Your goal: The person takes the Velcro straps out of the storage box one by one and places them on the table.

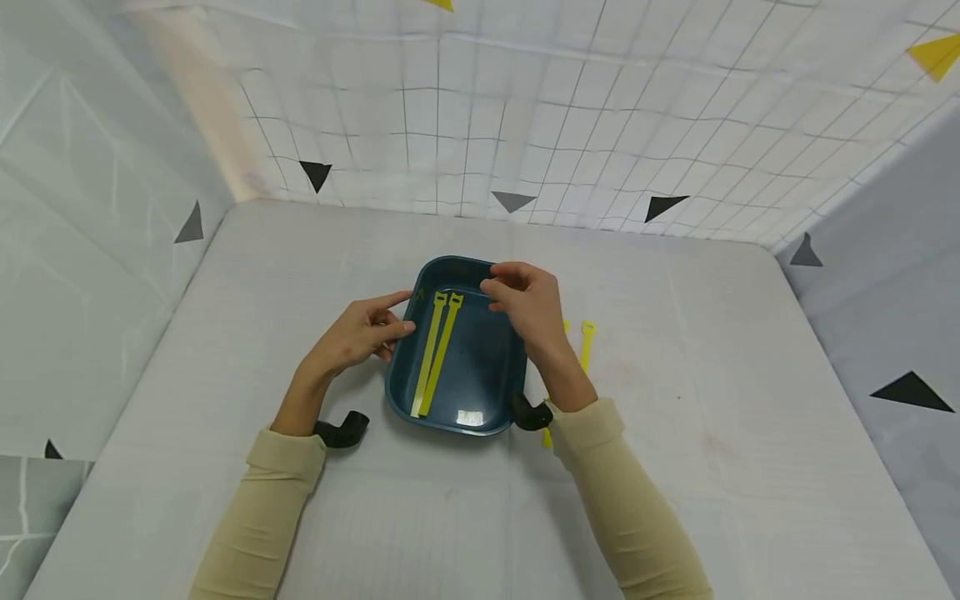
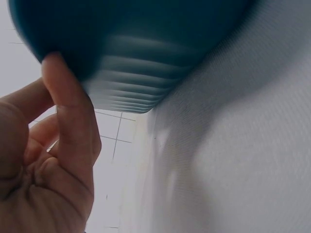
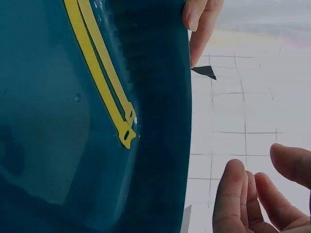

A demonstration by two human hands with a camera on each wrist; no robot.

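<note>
A dark teal rectangular tray stands at the middle of the table. Two yellow strap-type cable ties with slotted heads lie side by side along its left part; their heads also show in the right wrist view. My left hand holds the tray's left rim, its thumb at the edge and the index finger reaching along the side. In the left wrist view, fingers touch the outside of the tray. Over the tray's far right corner hovers my right hand, fingers loosely bent, with nothing between them.
More yellow cable ties lie on the white table to the right of the tray, partly hidden by my right forearm. Black wrist cameras sit on both wrists. White sheets with grid lines and dark triangles rise behind the table.
</note>
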